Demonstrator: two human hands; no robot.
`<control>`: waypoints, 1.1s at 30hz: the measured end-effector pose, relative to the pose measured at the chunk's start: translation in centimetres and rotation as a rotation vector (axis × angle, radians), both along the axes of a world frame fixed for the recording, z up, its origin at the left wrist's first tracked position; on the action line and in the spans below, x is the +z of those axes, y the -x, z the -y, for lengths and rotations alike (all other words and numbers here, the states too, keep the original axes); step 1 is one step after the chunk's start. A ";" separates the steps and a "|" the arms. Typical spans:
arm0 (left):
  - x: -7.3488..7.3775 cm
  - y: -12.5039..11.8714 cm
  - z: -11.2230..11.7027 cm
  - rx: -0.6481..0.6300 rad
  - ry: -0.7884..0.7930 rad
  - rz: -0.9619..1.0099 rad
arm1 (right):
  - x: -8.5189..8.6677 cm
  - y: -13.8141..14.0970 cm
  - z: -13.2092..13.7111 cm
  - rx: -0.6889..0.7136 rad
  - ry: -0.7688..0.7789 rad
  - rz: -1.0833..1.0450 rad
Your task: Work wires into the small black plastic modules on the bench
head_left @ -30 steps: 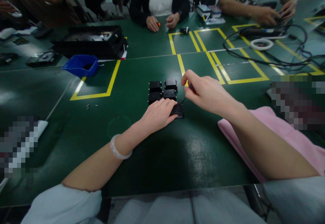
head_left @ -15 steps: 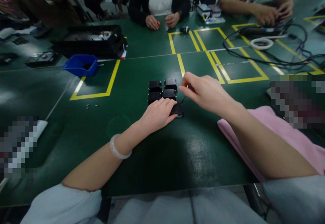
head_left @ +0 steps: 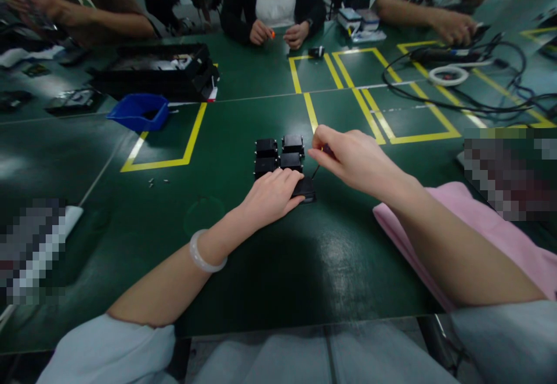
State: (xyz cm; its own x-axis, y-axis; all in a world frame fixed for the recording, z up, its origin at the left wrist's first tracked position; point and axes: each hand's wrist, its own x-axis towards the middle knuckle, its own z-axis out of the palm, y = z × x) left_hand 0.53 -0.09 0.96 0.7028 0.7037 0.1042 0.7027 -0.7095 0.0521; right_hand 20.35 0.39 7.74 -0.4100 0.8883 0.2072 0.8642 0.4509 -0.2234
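Note:
My right hand (head_left: 354,160) is closed around a screwdriver (head_left: 316,170). Its thin shaft slants down to the right edge of a flat black plastic part (head_left: 306,188). Over that part lies my left hand (head_left: 275,194), fingers on top and thumb along the near edge, gripping it against the table. The hand hides much of the part. Just beyond the fingers stand several black box-shaped pieces (head_left: 291,145) with small shiny screws at their sides. To the left, a few tiny metal screws (head_left: 151,182) lie loose on the table.
The green table (head_left: 278,279) carries yellow tape outlines. A blue bin (head_left: 140,111) and a black tray (head_left: 152,71) sit back left. A pink cloth (head_left: 461,210) lies under my right forearm. Black cables (head_left: 456,104) coil back right. Co-workers' hands (head_left: 296,35) are across the table.
My hands, the screwdriver and the black part stay nearly in place. Across the table, the co-workers at left and right have shifted their arms.

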 end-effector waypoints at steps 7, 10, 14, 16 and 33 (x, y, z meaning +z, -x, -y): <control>0.1 0.0 0.0 -0.007 0.006 0.010 | 0.4 -0.2 0.1 0.025 0.042 0.011; 0.0 0.1 0.0 -0.006 0.004 0.008 | 0.3 -0.1 -0.1 0.007 0.016 0.033; 0.0 0.1 0.0 -0.010 0.006 0.005 | 0.3 -0.1 0.0 0.018 0.025 0.037; 0.0 0.1 0.0 -0.009 0.001 0.004 | 0.3 -0.2 0.0 0.032 0.033 0.022; 0.0 0.0 0.0 -0.001 0.000 0.010 | 0.3 -0.5 -0.1 0.022 0.043 -0.005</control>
State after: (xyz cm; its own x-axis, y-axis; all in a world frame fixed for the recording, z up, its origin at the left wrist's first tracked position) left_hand 0.52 -0.10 1.00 0.7026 0.7028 0.1115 0.7013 -0.7104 0.0589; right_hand 20.82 0.45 8.05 -0.4288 0.8871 0.1709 0.8530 0.4598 -0.2469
